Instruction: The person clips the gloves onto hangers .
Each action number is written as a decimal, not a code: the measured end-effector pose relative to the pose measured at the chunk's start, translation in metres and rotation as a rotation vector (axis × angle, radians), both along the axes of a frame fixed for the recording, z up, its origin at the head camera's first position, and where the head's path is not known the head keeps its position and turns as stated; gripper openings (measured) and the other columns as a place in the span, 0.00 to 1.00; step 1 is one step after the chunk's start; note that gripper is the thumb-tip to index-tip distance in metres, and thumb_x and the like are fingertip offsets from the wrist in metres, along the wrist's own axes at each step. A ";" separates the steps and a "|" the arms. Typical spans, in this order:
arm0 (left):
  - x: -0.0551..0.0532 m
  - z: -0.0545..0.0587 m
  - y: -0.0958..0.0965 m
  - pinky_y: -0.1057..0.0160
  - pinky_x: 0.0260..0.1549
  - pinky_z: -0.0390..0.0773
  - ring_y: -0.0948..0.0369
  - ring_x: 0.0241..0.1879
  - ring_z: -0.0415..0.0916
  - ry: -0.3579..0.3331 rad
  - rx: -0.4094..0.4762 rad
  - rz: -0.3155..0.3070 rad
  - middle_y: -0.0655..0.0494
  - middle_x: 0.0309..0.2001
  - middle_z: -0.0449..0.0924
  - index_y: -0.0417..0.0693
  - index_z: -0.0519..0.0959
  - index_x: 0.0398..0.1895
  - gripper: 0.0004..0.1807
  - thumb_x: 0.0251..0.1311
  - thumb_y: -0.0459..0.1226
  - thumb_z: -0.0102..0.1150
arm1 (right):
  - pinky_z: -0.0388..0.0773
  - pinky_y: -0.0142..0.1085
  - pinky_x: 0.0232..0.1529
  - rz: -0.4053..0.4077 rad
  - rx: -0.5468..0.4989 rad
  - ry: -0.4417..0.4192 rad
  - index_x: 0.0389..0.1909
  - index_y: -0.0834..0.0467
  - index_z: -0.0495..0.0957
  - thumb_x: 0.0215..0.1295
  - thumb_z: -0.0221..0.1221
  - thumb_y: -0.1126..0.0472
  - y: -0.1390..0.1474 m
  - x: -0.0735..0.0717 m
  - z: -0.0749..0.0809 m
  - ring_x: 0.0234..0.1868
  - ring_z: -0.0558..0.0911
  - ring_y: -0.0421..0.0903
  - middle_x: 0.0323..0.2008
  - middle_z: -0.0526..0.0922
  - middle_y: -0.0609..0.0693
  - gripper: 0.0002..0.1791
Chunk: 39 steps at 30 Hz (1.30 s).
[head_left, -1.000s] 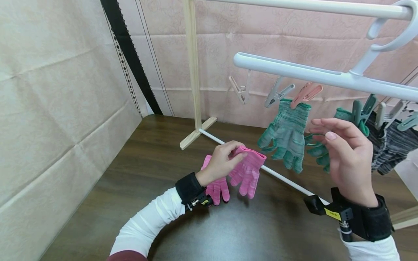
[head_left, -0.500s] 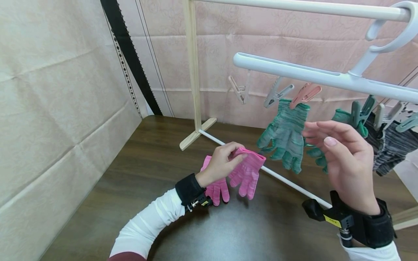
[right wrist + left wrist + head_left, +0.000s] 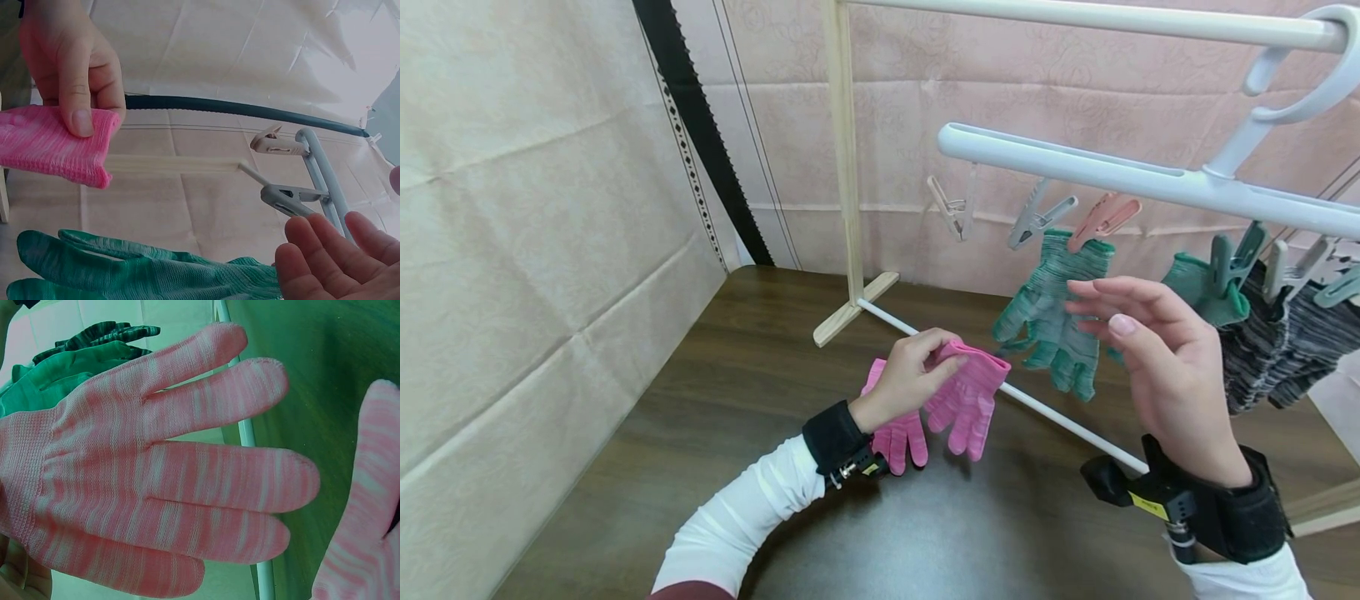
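Note:
My left hand (image 3: pixel 906 375) pinches the cuff of a pink striped knit glove (image 3: pixel 962 400) between thumb and fingers, and its fingers hang downward. A second pink glove (image 3: pixel 898 433) lies on the table below, partly hidden by my left wrist. My right hand (image 3: pixel 1157 358) is raised with loosely bent fingers and holds nothing. It overlaps the hanging green gloves in the head view. One green glove (image 3: pixel 1063 300) hangs by its cuff from a pink clothespin (image 3: pixel 1103 221). In the right wrist view, the right fingertips (image 3: pixel 300 234) are near a grey clothespin (image 3: pixel 287 199).
A pale blue hanger (image 3: pixel 1075 162) hangs from a white rail (image 3: pixel 1075 21) on a wooden stand (image 3: pixel 853 304). Bare white (image 3: pixel 951 208) and grey (image 3: pixel 1037 215) clothespins dangle at its left end. Another green glove (image 3: pixel 1202 292) and dark striped gloves (image 3: pixel 1270 350) hang further right.
My right hand has moved left, from beside the right green glove to in front of the gap between the green gloves. The left hand has stayed still with the pink glove.

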State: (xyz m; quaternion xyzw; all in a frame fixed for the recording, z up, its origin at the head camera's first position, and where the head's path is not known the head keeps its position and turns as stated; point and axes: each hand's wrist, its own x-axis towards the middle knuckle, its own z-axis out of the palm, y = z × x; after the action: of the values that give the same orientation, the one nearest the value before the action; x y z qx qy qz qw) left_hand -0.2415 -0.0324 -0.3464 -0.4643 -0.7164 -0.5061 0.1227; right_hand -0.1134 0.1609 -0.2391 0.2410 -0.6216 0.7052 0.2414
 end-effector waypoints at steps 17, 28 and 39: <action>0.001 -0.001 -0.001 0.57 0.23 0.66 0.59 0.23 0.64 -0.013 -0.002 0.003 0.55 0.22 0.66 0.42 0.74 0.33 0.05 0.54 0.34 0.56 | 0.71 0.30 0.49 -0.021 0.096 -0.119 0.58 0.67 0.60 0.63 0.42 0.72 -0.014 -0.006 0.004 0.53 0.73 0.46 0.55 0.71 0.55 0.21; 0.000 -0.002 -0.002 0.57 0.23 0.67 0.66 0.24 0.62 -0.024 -0.003 -0.001 0.55 0.23 0.67 0.42 0.74 0.34 0.05 0.55 0.34 0.56 | 0.69 0.27 0.50 0.031 0.110 -0.106 0.61 0.63 0.57 0.63 0.41 0.72 -0.011 -0.016 0.002 0.56 0.70 0.43 0.59 0.68 0.52 0.24; -0.001 -0.003 -0.002 0.58 0.23 0.67 0.66 0.24 0.61 -0.030 0.002 -0.010 0.55 0.22 0.66 0.42 0.74 0.35 0.05 0.55 0.34 0.55 | 0.65 0.30 0.53 -0.040 0.048 -0.163 0.63 0.63 0.54 0.64 0.43 0.68 -0.021 -0.021 0.010 0.61 0.64 0.47 0.62 0.61 0.58 0.25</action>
State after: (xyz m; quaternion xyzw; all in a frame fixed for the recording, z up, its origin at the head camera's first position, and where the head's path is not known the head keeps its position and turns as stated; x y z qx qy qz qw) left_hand -0.2424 -0.0342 -0.3496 -0.4603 -0.7152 -0.5144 0.1099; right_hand -0.1341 0.1399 -0.2288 0.1761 -0.6604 0.7025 0.1983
